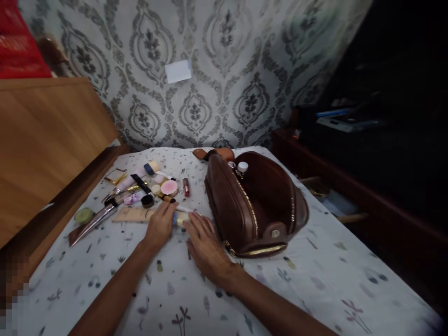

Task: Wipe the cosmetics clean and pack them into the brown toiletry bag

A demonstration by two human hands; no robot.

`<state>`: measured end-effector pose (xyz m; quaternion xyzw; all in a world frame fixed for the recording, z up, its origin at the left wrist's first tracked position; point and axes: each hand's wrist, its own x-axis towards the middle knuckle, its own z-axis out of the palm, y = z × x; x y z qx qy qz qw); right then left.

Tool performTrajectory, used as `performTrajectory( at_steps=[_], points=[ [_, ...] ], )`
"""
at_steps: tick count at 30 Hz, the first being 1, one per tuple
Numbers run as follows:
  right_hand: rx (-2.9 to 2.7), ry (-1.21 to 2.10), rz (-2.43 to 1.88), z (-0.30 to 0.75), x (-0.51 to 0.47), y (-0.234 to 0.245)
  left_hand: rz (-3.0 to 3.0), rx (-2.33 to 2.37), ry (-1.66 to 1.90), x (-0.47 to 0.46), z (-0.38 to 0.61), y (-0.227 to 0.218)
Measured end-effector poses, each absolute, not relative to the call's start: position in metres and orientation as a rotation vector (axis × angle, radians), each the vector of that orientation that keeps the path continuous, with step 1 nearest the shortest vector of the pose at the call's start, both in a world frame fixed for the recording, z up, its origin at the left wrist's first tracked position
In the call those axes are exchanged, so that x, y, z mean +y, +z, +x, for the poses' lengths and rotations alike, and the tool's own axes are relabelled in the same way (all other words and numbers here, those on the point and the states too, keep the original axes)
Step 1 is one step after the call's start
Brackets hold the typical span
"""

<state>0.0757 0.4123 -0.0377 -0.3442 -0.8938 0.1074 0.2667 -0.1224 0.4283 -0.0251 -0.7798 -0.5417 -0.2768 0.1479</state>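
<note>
Handling tube, seemingly, well inside cloth's right edge; our left hand, right hand: grip unclear; next likely calls for pinch.

- Brown bag: looks like leather, smooth, a little shiny.
- Zip and round snap: shiny gold-coloured metal.
- Sheet: thin cloth, matt.
- Tan tube: smooth plastic, not very shiny.
- Brown tube: very shiny, like metal.
- Pink round case: looks like smooth plastic.
- Board: smooth wood, a soft shine.
- Card: flat, like paper.
- Wall: paper or cloth, hard to tell.
</note>
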Motion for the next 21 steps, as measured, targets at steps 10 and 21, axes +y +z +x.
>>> performTrajectory(
  at_steps=[10,21],
  points=[
    [-2.237,0.341,-0.84,0.078,0.415,-0.053,-2.286,-1.621,-0.645,0.423,-0.128,-0.028],
    [-2.157,0.605,-0.683,0.086,0.419,-0.048,-2.162,-1.836,-0.59,0.424,-0.137,-0.025]
  ],
)
